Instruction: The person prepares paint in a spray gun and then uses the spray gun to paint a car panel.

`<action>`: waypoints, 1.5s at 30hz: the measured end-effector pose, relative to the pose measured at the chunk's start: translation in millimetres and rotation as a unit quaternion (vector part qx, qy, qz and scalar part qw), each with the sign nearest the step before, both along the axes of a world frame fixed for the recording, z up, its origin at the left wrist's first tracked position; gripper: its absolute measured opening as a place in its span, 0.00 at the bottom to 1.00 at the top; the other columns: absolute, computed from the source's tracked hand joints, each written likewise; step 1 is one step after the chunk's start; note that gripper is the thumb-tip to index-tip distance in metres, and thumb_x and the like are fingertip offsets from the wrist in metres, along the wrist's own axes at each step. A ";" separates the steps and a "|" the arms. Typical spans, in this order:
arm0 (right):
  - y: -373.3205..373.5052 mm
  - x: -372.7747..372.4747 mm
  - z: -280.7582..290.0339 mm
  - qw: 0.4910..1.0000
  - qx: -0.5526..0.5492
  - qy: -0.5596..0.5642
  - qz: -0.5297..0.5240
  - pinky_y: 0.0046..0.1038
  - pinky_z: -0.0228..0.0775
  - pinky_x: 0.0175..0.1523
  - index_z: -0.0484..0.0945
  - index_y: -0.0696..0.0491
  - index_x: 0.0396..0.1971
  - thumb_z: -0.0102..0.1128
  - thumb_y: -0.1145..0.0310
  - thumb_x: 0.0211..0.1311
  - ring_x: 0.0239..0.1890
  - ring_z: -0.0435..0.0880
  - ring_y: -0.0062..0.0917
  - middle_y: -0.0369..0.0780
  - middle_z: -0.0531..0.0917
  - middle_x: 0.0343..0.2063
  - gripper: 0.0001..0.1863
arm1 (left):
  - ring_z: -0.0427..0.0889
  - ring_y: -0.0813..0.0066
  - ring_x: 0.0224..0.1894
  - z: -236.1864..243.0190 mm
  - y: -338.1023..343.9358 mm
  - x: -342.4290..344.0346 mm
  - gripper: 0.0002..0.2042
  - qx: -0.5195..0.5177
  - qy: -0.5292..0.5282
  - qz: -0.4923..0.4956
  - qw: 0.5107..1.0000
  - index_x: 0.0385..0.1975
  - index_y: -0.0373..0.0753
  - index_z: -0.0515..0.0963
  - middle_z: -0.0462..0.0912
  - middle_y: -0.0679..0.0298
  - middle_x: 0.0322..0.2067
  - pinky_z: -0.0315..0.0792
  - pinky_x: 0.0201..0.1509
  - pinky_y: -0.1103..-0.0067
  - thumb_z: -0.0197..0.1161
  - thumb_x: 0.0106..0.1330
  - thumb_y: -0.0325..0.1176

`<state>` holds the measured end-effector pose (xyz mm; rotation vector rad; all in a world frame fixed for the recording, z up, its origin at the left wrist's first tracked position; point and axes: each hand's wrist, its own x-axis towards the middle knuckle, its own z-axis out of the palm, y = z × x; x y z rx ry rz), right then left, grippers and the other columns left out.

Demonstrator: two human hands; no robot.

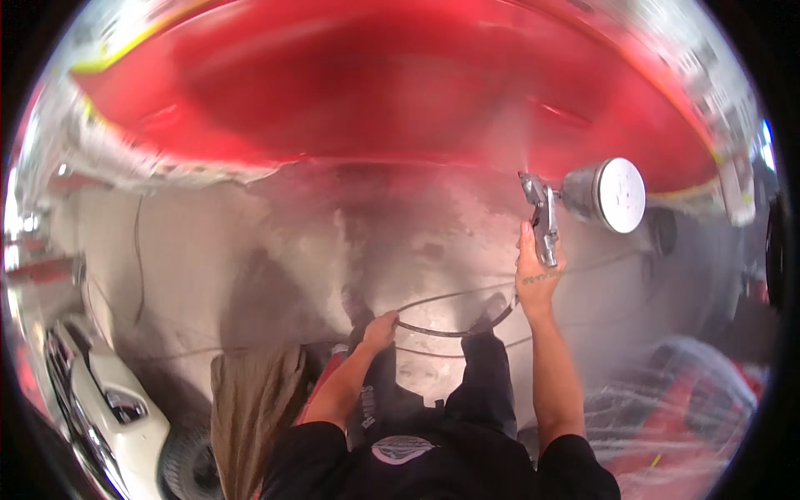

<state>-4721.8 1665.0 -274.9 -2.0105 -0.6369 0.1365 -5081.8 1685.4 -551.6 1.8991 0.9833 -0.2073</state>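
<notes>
Plainly, in the head view, the right hand, right of centre, has its grip closed around a silver spray gun, nozzle facing up the frame toward the big red panel that fills the top. A faint mist hangs over the panel just above the nozzle; how far the trigger is pressed is hard to tell through haze and fingers. The gun's cup juts out to the right, tilted. At lower centre, the left hand has its grip narrowed on a dark hose, which sags in a loop between the hands.

If the left hand lets go, slack could swing up against the panel and mark its surface. Lingering on one patch, or working too close, could make the coat run. Tipping the cup further might spill drips, and drift could cross the yellow tape at upper left if the masking leaks.
</notes>
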 end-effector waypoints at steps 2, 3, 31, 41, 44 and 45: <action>37.7 -37.4 6.0 0.998 0.009 -0.017 0.062 0.23 0.63 0.22 0.79 0.57 0.38 0.64 0.66 0.73 0.18 0.71 0.13 0.32 0.77 0.20 0.10 | 0.83 0.44 0.47 -8.4 3.1 -26.8 0.10 0.002 -0.016 -0.009 1.000 0.44 0.43 0.78 0.85 0.50 0.38 0.75 0.49 0.54 0.59 0.63 0.30; 56.0 -53.9 10.0 0.997 0.015 -0.038 0.069 0.23 0.62 0.23 0.78 0.57 0.37 0.63 0.66 0.73 0.18 0.71 0.13 0.32 0.77 0.20 0.09 | 0.83 0.44 0.47 -10.9 6.0 -39.7 0.10 0.015 -0.009 0.026 1.000 0.44 0.43 0.78 0.85 0.50 0.38 0.75 0.49 0.54 0.59 0.63 0.30; 512.7 -424.5 70.8 0.872 0.201 -0.122 0.429 0.47 0.74 0.37 0.80 0.61 0.36 0.62 0.60 0.70 0.30 0.83 0.55 0.55 0.82 0.25 0.16 | 0.87 0.60 0.41 48.5 88.2 -113.7 0.09 -0.122 -0.218 0.302 0.920 0.43 0.37 0.82 0.87 0.54 0.35 0.77 0.48 0.70 0.65 0.68 0.33; 365.4 -282.0 66.2 0.928 0.079 -0.009 0.364 0.46 0.74 0.44 0.81 0.60 0.45 0.62 0.60 0.69 0.35 0.85 0.51 0.52 0.85 0.31 0.17 | 0.87 0.50 0.45 26.5 45.4 -110.5 0.12 -0.105 -0.019 0.173 0.979 0.45 0.44 0.84 0.88 0.52 0.38 0.78 0.51 0.61 0.64 0.66 0.40; 296.9 -224.2 65.7 0.949 0.046 0.076 0.302 0.39 0.74 0.41 0.80 0.60 0.44 0.62 0.64 0.70 0.29 0.82 0.40 0.47 0.83 0.27 0.14 | 0.86 0.48 0.46 22.5 17.9 -103.1 0.13 -0.083 0.022 0.120 0.989 0.47 0.45 0.84 0.88 0.51 0.40 0.78 0.53 0.58 0.63 0.66 0.40; 274.8 -204.7 62.9 0.954 0.058 0.092 0.279 0.36 0.72 0.39 0.80 0.60 0.43 0.63 0.64 0.71 0.27 0.79 0.34 0.44 0.81 0.26 0.13 | 0.86 0.48 0.47 21.6 11.1 -99.7 0.13 -0.068 0.037 0.102 0.992 0.47 0.45 0.84 0.88 0.51 0.40 0.78 0.53 0.57 0.63 0.66 0.39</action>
